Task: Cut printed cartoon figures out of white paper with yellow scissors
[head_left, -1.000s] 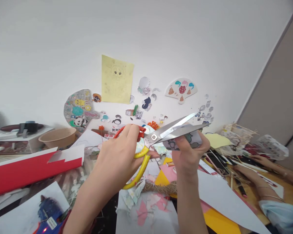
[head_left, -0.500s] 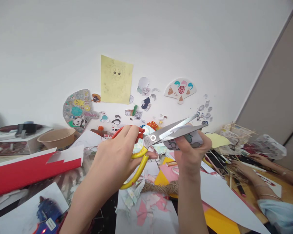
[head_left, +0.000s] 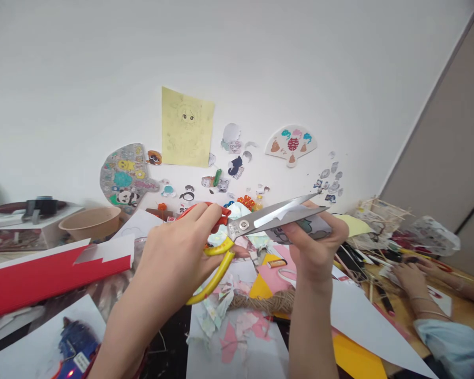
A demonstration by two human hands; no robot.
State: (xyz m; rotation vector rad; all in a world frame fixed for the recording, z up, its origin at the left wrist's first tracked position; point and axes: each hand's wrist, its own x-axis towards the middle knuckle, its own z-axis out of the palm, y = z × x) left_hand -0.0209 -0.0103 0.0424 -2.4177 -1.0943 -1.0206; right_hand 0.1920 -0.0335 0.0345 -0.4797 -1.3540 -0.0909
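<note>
My left hand (head_left: 181, 245) is closed round the red and yellow handles of a large pair of scissors (head_left: 256, 218). The steel blades point right, slightly apart, above the cluttered table. Between thumb and fingers, my right hand (head_left: 316, 242) pinches a small paper cutout (head_left: 315, 227) with a grey-green cartoon print. Its edge lies at the blades, and a white sliver of paper shows between them. The blades hide part of the cutout and some right-hand fingers.
Below the hands lie pink and patterned paper scraps (head_left: 240, 334), a twine roll (head_left: 264, 301) and yellow card (head_left: 355, 355). A blue glue gun (head_left: 77, 342) with a lit red light rests at lower left. Another person's hands (head_left: 413, 276) work at right. Cutouts hang on the wall.
The scissor blades have closed further on the cutout. My left hand has shifted slightly left, my right slightly right. The other person's hands have moved at the right.
</note>
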